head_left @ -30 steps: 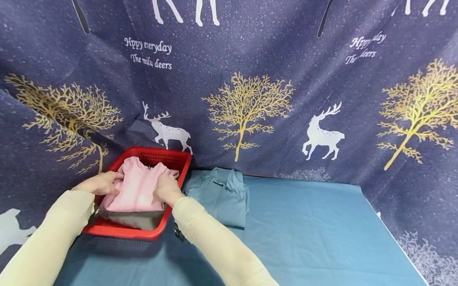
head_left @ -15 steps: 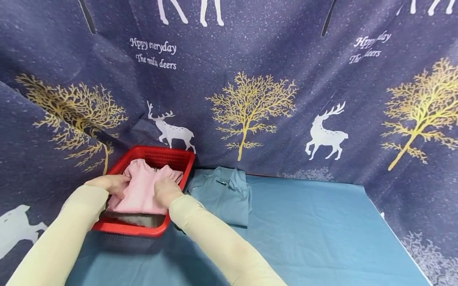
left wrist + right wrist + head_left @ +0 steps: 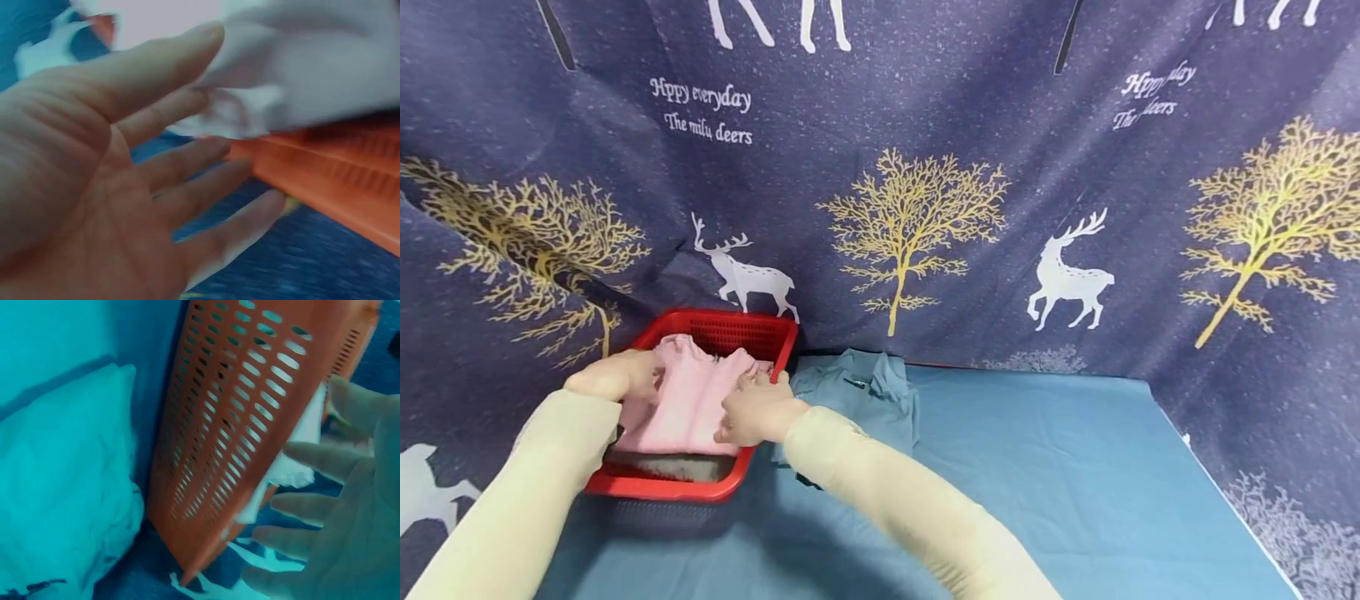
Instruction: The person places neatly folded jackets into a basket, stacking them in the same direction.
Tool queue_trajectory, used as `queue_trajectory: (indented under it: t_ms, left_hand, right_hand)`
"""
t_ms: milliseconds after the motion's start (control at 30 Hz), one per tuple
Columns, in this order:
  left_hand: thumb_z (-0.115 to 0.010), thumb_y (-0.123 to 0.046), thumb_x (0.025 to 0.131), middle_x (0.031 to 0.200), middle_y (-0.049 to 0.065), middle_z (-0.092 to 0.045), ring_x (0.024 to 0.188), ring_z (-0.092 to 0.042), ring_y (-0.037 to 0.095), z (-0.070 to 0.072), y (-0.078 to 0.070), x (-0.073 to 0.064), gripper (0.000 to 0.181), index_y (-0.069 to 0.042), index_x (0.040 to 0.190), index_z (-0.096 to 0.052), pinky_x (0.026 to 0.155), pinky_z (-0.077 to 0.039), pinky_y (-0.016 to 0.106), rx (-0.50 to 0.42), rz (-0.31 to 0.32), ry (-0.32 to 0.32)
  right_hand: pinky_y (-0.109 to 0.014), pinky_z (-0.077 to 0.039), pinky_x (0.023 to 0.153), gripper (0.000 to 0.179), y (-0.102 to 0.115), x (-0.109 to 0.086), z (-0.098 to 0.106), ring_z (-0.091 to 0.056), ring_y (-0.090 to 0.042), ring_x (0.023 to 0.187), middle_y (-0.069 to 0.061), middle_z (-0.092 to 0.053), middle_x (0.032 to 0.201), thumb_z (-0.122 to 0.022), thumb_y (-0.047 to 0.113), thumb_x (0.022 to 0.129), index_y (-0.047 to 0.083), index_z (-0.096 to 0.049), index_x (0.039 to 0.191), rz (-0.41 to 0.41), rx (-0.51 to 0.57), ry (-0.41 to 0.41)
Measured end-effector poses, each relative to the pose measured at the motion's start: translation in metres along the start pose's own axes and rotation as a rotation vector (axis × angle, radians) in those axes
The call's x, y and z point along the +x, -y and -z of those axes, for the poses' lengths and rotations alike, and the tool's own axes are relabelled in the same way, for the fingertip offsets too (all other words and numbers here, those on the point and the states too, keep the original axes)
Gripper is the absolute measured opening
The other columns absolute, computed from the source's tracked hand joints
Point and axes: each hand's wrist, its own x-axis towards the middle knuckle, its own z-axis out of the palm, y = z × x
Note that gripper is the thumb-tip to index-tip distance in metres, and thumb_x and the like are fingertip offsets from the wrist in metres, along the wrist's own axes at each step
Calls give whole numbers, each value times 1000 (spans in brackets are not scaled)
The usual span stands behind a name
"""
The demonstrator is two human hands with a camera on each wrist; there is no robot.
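A folded pink garment [image 3: 688,400] lies in a red plastic basket [image 3: 662,489], on top of a greyish folded cloth [image 3: 700,468]. At the garment's left side is my left hand [image 3: 617,375]; the left wrist view shows its fingers [image 3: 206,187] extended and spread, the palm holding nothing. My right hand [image 3: 760,410] is over the basket's right rim, by the garment's right edge. In the right wrist view its fingers [image 3: 300,509] are spread apart with nothing gripped, beside the slotted basket wall [image 3: 231,419]. Whether either hand still touches the garment is hard to tell.
Right of the basket lies a folded teal shirt [image 3: 872,408], partly behind my right forearm. A blue cloth [image 3: 1060,483] covers the table. Behind it hangs a dark blue curtain [image 3: 970,275] printed with deer and trees.
Both hands have loosened from the pink garment. The right hand has shifted outward to the right, over the basket rim; the left has lifted slightly. The garment stays in the basket.
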Motion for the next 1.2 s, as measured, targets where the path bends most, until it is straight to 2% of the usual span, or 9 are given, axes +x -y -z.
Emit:
queue_trajectory:
  t_ms: [100,267,367,500,700,833,933,1100,1200]
  left_hand:
    - [-70,-9,82,93,19,-62,88,-58,35,7,-16,4,30,5,107,-63,73,-47,48,27,-78,-117]
    - [-65,-13,87,118,32,-56,111,-52,48,11,-47,11,43,10,123,-59,90,-43,58,7,-169,-265]
    - [-65,-19,90,131,36,-48,121,-44,52,9,-66,13,52,11,131,-53,96,-37,64,-7,-189,-309]
    - [-63,-19,91,134,35,-46,123,-44,51,3,-91,14,51,10,132,-53,99,-36,62,-70,-242,-369]
    - [-63,-18,93,134,31,-49,125,-46,46,-17,-130,18,49,7,133,-54,104,-35,55,-225,-330,-485]
    - [-64,-18,95,136,27,-49,125,-48,42,-37,-153,20,47,3,136,-54,105,-35,54,-339,-369,-528]
    - [-64,-17,95,137,27,-49,127,-47,41,-52,-165,25,47,2,136,-54,105,-35,53,-402,-386,-525]
    - [-66,-21,94,140,21,-50,130,-45,36,-75,-173,36,50,-2,138,-54,107,-34,51,-553,-390,-509]
    - [-66,-22,95,141,19,-49,131,-44,35,-86,-174,42,50,-4,139,-54,107,-34,51,-605,-359,-491]
  right_hand:
    - [-52,-26,107,45,-16,-14,5,-29,-21,139,7,-40,149,-54,62,91,42,-59,132,82,4,-7]
    - [-52,-27,109,53,-45,-34,16,-27,-25,142,1,-33,156,-48,61,95,38,-50,143,118,18,-58]
    - [-52,-26,110,56,-64,-45,23,-23,-27,145,-2,-27,159,-46,60,96,35,-46,147,104,88,-83]
    - [-55,-24,112,58,-90,-59,24,-19,-30,146,-7,-22,161,-45,57,98,29,-45,148,92,262,-119]
    - [-50,-23,114,57,-130,-76,5,-16,-26,147,-10,-19,161,-41,54,101,22,-44,149,62,609,-212]
    - [-54,-24,112,57,-146,-85,-12,-17,-28,146,-10,-19,161,-43,53,101,23,-42,150,-26,784,-296]
    - [-59,-26,109,56,-155,-91,-27,-20,-34,145,-13,-17,161,-46,50,101,24,-41,150,-98,882,-355]
    - [-61,-28,107,57,-166,-96,-60,-22,-40,143,-17,-15,160,-53,40,101,21,-36,153,-234,990,-491]
    - [-62,-26,108,59,-172,-97,-79,-21,-42,143,-21,-16,159,-55,35,101,16,-35,153,-296,1023,-553]
